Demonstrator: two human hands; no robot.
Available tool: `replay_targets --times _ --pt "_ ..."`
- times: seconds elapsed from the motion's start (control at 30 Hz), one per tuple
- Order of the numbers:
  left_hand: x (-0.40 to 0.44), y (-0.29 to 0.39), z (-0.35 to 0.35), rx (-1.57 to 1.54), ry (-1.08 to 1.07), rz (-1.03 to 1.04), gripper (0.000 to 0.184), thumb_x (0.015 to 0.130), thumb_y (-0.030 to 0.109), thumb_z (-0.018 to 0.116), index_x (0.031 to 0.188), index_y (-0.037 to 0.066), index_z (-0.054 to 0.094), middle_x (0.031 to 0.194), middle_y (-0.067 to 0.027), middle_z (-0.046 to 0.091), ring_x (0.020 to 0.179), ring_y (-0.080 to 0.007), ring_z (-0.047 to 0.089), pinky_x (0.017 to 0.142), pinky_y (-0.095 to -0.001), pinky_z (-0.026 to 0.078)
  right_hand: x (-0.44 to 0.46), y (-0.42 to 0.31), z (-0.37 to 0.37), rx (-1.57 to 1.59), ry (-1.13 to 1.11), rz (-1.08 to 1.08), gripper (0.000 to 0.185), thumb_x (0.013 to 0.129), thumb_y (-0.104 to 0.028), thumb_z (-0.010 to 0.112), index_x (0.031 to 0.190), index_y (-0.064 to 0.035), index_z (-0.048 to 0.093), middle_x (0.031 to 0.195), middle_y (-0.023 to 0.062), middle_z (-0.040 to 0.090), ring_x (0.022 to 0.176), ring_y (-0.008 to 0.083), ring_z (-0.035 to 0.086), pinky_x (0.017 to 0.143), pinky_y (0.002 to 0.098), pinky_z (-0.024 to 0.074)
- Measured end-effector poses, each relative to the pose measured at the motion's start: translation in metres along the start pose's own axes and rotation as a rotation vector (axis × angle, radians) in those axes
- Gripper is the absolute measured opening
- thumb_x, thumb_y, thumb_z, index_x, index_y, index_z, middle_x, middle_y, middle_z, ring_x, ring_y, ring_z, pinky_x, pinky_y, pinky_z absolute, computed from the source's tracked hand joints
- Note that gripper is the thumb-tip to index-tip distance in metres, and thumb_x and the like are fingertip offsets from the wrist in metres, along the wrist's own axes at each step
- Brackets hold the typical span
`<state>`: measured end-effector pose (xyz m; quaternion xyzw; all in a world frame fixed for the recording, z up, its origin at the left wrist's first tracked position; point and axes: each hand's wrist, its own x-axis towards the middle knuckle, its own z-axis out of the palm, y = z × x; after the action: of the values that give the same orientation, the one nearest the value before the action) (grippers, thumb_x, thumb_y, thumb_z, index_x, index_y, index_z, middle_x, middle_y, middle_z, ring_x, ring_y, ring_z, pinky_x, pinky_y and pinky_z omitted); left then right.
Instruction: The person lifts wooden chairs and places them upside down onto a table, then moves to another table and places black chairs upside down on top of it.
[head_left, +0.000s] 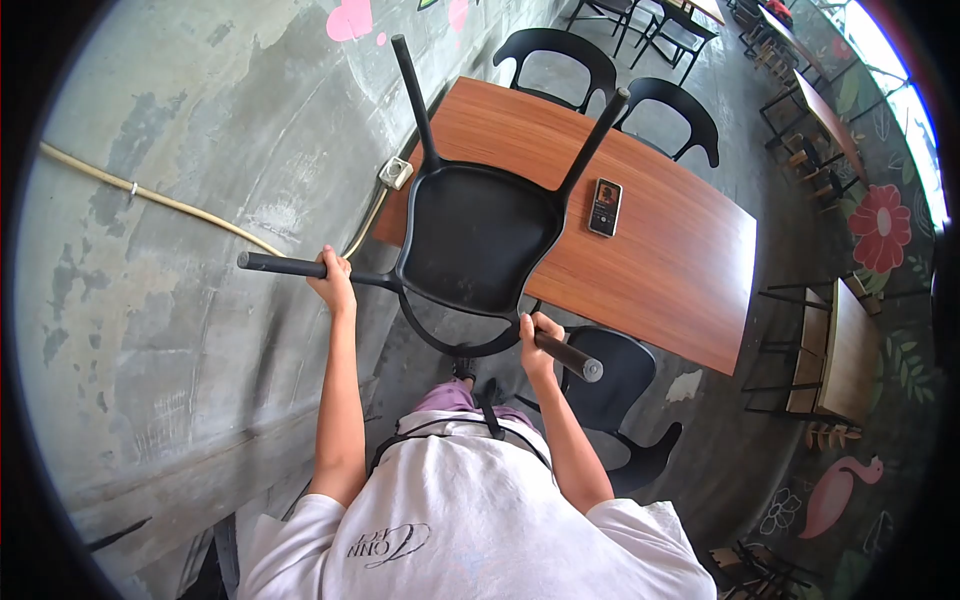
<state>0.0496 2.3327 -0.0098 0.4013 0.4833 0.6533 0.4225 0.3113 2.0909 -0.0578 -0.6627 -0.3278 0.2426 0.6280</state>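
Observation:
A black chair (482,238) is upside down in front of me, its legs pointing up and outward. The underside of its seat faces me and overlaps the left end of the wooden table (640,270); whether it rests on the tabletop I cannot tell. My left hand (334,280) is wrapped round one leg, close to the wall. Around another leg, at the near right corner of the seat, my right hand (540,338) is closed. The curved backrest hangs below the seat, toward my body. A phone (605,207) with a lit screen lies on the table, right of the chair.
Along the left runs a concrete wall (190,210) with a cable and a socket box (396,173). Two black chairs (665,112) stand at the table's far side, and another black chair (610,380) is at my right. More tables (850,350) line the right side.

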Motion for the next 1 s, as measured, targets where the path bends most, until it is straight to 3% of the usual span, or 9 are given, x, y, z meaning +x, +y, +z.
replay_targets --times 0.63,1.0 --pt "0.021 -0.038 -0.016 -0.038 -0.047 0.031 0.045 0.100 0.014 0.052 0.060 0.011 0.033 0.053 0.0026 0.035 0.047 -0.0080 0.035 0.048 -0.0264 0.029 -0.004 0.021 0.028 -0.056 -0.016 -0.027 0.037 0.087 -0.015 0.063 0.059 -0.0030 0.042 0.052 0.0022 0.038 0.051 0.0089 0.036 0.049 0.0296 0.0306" --pt "0.019 -0.045 -0.020 -0.055 -0.077 0.042 0.044 0.100 0.014 0.051 0.060 0.011 0.033 0.053 0.0027 0.035 0.047 -0.0081 0.036 0.047 -0.0266 0.029 -0.008 0.033 0.031 -0.007 -0.029 -0.008 0.035 0.090 -0.011 0.059 0.061 -0.0039 0.040 0.055 0.0001 0.042 0.054 0.0075 0.037 0.050 0.0271 0.0294"
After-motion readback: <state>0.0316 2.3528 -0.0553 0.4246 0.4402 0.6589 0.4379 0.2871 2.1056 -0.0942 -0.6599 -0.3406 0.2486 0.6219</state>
